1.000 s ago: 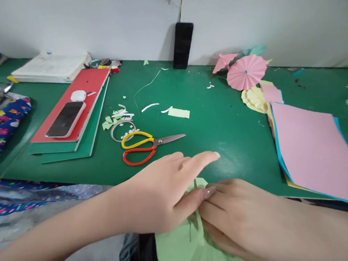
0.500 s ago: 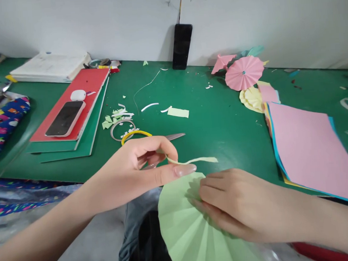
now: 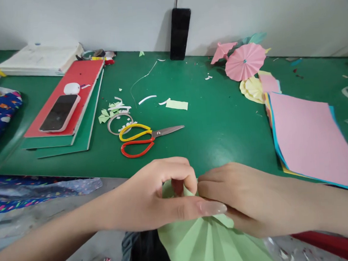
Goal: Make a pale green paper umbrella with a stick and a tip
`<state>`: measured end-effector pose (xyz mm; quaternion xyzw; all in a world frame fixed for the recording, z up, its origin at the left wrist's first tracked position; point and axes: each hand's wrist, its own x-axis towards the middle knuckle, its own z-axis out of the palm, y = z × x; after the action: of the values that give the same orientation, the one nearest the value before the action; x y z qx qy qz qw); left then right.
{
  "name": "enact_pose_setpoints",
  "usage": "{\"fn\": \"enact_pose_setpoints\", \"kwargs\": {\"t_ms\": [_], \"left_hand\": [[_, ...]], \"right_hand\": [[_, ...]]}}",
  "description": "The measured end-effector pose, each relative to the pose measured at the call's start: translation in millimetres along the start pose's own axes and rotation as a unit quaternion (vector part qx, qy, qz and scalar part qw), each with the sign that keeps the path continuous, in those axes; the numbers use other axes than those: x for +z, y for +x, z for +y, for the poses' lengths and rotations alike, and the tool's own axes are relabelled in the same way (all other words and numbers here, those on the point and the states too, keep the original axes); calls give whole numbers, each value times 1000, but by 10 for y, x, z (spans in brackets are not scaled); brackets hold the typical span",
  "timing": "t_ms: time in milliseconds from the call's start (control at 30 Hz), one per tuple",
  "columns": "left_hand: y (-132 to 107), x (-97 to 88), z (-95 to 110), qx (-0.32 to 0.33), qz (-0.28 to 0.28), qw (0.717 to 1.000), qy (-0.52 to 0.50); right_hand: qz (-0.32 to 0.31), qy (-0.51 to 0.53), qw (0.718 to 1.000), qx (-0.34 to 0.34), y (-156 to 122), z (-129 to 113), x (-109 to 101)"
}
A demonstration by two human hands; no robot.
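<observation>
A pleated light green paper fan spreads below my hands at the table's front edge, its folds running toward the middle. My left hand is closed in a pinch on a thin green paper strip, over the fan's centre. Most of the strip is hidden by the fingers. Beside it, my right hand grips the fan with its fingers bent over the paper near the centre; the fingertips are hidden. Scissors with one yellow and one red handle lie just beyond my left hand.
On the green table lie a tape ring, paper scraps and a green paper piece. Left are boards carrying a phone; right, coloured paper sheets and pink paper umbrellas. A black phone leans on the wall.
My left hand has moved down and right with the strip, from above the fan's edge to its centre, uncovering the scissors. My right hand stays on the fan. The view has shifted slightly.
</observation>
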<state>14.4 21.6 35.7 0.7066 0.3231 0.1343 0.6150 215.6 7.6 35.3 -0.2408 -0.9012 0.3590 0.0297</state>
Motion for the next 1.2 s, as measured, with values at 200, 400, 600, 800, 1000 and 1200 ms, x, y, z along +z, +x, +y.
{"fn": "enact_pose_setpoints", "kwargs": {"t_ms": [200,400,600,800,1000,1200], "left_hand": [[145,4,-197,5,43,999,-34],[464,-252,-333,51,79,995,-43],[853,-451,-688,21,52,997,-58],[1051,-567,-856,1,66,994,-84],[931,-521,-798,1,127,988,-86],[929,-519,-841,-47,96,986,-125]], "right_hand": [[-39,-56,998,-18,88,211,4],[-76,-31,997,0,266,630,-272],[-117,1,992,54,496,1138,-382],[-159,82,982,58,657,1400,-540],[-200,134,969,57,661,1420,-545],[-190,132,973,26,634,1449,-509]]}}
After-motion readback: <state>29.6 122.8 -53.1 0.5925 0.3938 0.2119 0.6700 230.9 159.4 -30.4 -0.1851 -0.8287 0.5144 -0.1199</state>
